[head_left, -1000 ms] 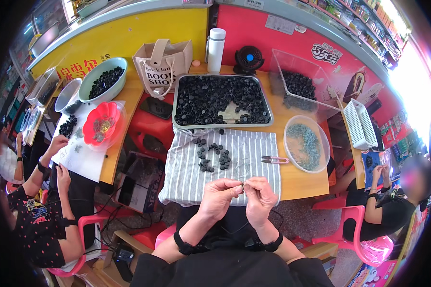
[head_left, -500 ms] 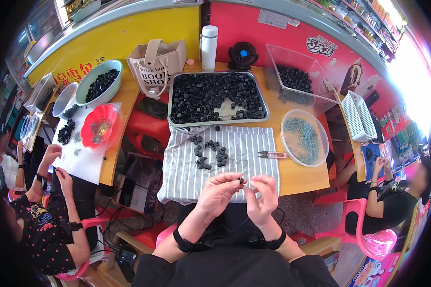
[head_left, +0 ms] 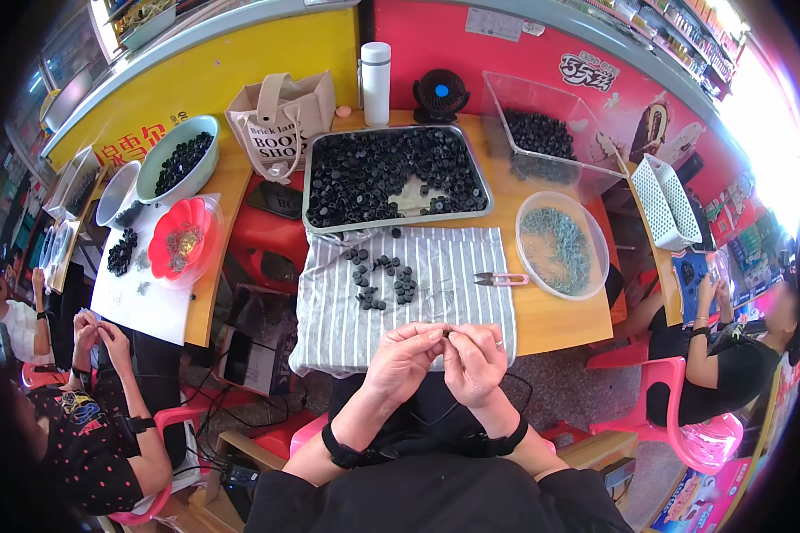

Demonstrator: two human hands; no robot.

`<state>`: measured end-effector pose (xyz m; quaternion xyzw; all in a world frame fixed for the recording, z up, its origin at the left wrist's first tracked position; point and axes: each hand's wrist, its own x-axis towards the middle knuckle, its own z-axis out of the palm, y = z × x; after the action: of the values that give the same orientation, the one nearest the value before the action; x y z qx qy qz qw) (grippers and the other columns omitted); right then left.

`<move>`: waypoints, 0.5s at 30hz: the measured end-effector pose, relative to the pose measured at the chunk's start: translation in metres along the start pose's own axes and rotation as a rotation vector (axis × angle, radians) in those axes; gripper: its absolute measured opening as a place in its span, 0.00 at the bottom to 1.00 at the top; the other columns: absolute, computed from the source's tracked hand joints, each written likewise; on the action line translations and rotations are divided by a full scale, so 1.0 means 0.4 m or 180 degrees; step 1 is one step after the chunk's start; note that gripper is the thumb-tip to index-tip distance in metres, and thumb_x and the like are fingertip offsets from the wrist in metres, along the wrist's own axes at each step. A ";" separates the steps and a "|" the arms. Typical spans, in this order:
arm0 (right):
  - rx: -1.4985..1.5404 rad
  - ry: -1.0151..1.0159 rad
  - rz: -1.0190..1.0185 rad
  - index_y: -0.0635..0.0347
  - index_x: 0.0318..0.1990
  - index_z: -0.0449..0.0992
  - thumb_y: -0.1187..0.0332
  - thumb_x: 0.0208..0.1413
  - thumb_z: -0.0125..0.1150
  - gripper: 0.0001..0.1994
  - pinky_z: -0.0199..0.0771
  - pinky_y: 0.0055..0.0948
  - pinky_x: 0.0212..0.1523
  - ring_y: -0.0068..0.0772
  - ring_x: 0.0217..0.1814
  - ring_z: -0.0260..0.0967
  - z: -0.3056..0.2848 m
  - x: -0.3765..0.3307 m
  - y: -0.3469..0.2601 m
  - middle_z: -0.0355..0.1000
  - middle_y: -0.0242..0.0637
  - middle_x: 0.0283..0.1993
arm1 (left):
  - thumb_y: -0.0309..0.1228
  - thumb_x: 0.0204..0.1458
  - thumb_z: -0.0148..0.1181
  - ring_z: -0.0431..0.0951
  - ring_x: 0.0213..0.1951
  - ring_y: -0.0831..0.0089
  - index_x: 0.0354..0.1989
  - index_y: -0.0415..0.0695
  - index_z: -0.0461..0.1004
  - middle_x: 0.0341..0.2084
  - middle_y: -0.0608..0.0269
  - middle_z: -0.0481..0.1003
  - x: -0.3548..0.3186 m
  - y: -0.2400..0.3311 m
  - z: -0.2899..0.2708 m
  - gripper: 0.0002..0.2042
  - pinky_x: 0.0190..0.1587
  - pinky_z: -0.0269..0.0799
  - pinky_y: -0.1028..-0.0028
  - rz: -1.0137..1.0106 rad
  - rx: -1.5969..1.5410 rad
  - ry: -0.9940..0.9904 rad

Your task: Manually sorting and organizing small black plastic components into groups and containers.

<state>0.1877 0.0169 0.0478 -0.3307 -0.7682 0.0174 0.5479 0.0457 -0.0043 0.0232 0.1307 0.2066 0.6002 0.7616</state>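
Small dark part [head_left: 445,334], pinched up in the fingertips of left hand [head_left: 398,360] and right hand [head_left: 476,364], at the near edge of the striped cloth [head_left: 329,338] on the worktop [head_left: 556,329]. Held narrowly from both sides, with fingertips nearly meeting; mostly hidden, so cannot tell the exact shape. Probably very light, perhaps firm and a little rubbery, judging from similar-looking black caps [head_left: 404,289] farther off. Likely easier to drop than to break; best gripped gently by opposite sides.

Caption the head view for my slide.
Both hands pinch a small dark piece near black caps on a striped cloth.
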 end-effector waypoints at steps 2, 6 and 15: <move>-0.0014 -0.0001 0.0042 0.66 0.37 0.77 0.85 0.42 0.67 0.12 0.72 0.31 0.35 0.40 0.35 0.72 0.000 -0.005 0.003 0.74 0.43 0.37 | 0.21 0.59 0.58 0.80 0.44 0.67 0.43 0.35 0.80 0.43 0.52 0.81 -0.002 0.002 0.004 0.08 0.52 0.74 0.68 0.0029 0.0035 -0.0001; 0.0053 0.0107 0.0167 0.66 0.38 0.77 0.85 0.42 0.67 0.13 0.73 0.32 0.33 0.42 0.33 0.71 0.007 -0.006 0.002 0.74 0.43 0.37 | 0.21 0.59 0.57 0.79 0.46 0.66 0.44 0.34 0.81 0.43 0.51 0.81 -0.001 0.002 0.000 0.08 0.55 0.73 0.66 0.0082 0.0100 0.0007; 0.0924 0.0233 0.1279 0.66 0.38 0.75 0.86 0.47 0.65 0.11 0.76 0.26 0.36 0.32 0.34 0.74 0.016 -0.031 -0.004 0.74 0.43 0.38 | 0.21 0.57 0.61 0.78 0.42 0.75 0.43 0.35 0.82 0.41 0.59 0.81 -0.015 0.019 0.016 0.08 0.49 0.72 0.75 0.0145 0.0518 0.0178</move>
<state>0.1836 0.0110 0.0355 -0.3951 -0.6561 0.2242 0.6026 0.0408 -0.0077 0.0331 0.1800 0.2728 0.6020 0.7286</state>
